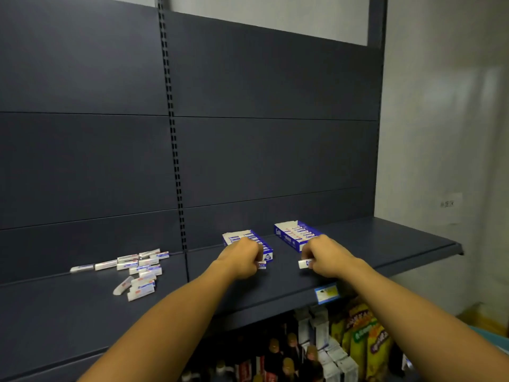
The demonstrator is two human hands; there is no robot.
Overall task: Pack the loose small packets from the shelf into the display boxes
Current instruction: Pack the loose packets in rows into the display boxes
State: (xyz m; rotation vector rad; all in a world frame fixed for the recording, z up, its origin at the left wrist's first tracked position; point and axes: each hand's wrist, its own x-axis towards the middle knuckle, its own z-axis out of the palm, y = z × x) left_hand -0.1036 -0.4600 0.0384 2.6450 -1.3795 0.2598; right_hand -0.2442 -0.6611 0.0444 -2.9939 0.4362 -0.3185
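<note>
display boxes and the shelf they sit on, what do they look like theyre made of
Display boxes: thin printed cardboard by the look, blue and white outside, with pale, unprinted, ragged torn-open flaps at the back. Shelf: probably painted sheet metal, matte dark grey, with a thin folded front lip and a slotted upright behind it; the picture cannot settle metal for certain.

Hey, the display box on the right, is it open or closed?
Open. The right display box has its white flap folded up at the back, and rows of packets show inside. The right hand hides its near end.
</note>
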